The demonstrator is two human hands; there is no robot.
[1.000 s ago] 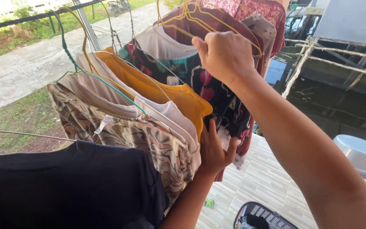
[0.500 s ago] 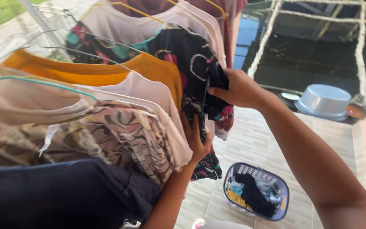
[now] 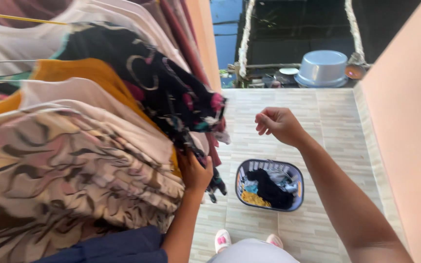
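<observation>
While the left hand (image 3: 194, 171) is clamped on the dark patterned garment (image 3: 171, 92) hanging among the hangers, the right hand (image 3: 278, 125) hovers loosely curled, empty. The fabric looks soft and light; hem offers purchase.

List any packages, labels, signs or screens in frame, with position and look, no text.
None of those in view. Nearest things are containers:
Laundry basket: on the tiled floor below the right hand, rounded rectangle, blue-grey, clothes inside.
Basin: upturned at the far floor edge, round, grey-blue.
Left hand grips a dark patterned garment among the hanging clothes.
</observation>
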